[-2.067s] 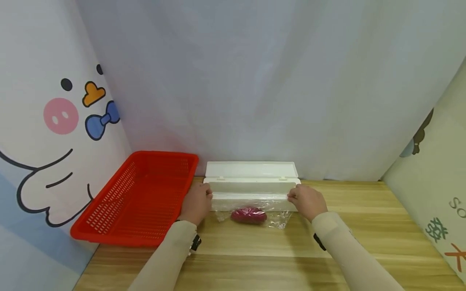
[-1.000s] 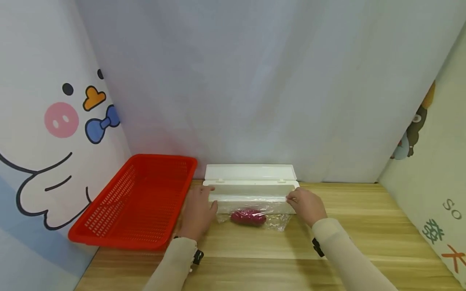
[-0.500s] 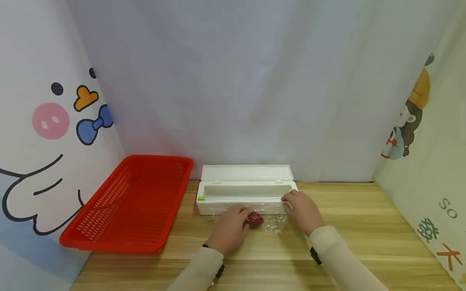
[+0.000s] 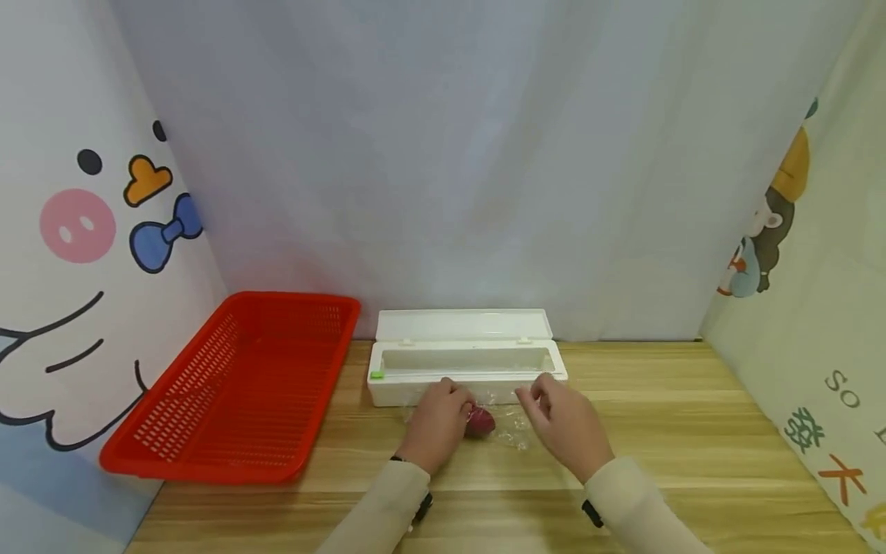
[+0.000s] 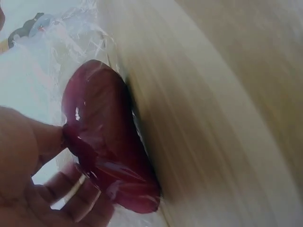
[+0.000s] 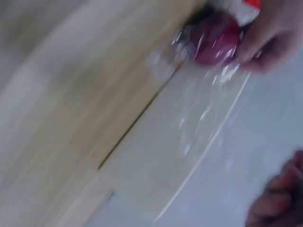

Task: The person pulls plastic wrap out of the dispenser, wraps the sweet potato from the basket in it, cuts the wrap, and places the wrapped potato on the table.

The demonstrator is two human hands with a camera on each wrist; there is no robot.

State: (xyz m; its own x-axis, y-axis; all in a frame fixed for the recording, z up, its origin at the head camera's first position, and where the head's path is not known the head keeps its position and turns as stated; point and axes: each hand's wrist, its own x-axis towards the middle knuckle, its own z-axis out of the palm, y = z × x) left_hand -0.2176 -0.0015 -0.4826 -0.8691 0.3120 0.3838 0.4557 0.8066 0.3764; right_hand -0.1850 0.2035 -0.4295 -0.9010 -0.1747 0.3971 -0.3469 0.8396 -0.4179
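A purple sweet potato [image 4: 481, 422] under clear cling film [image 4: 511, 423] lies on the table in front of a white cling film box [image 4: 471, 391]. My left hand [image 4: 436, 427] grips the sweet potato from its left side and covers part of it. In the left wrist view the film clings, wrinkled and shiny, to the long purple body [image 5: 104, 137], with my thumb and fingers at its edge. My right hand [image 4: 567, 427] is off the box's right front corner, fingers loosely bent, with nothing seen in them. The right wrist view is blurred, showing its fingertips [image 6: 277, 198] apart from the film.
The box lid [image 4: 462, 325] stands raised at the back, and a green slider [image 4: 377, 375] sits on the box's left front edge. A red plastic basket [image 4: 201, 468] is on the left of the wooden table [image 4: 664, 431]. A pale curtain [image 4: 443, 169] hangs behind.
My left hand has left the box's left end and moved right to grip the sweet potato. My right hand has just come away from the box's right end, moving left and towards me.
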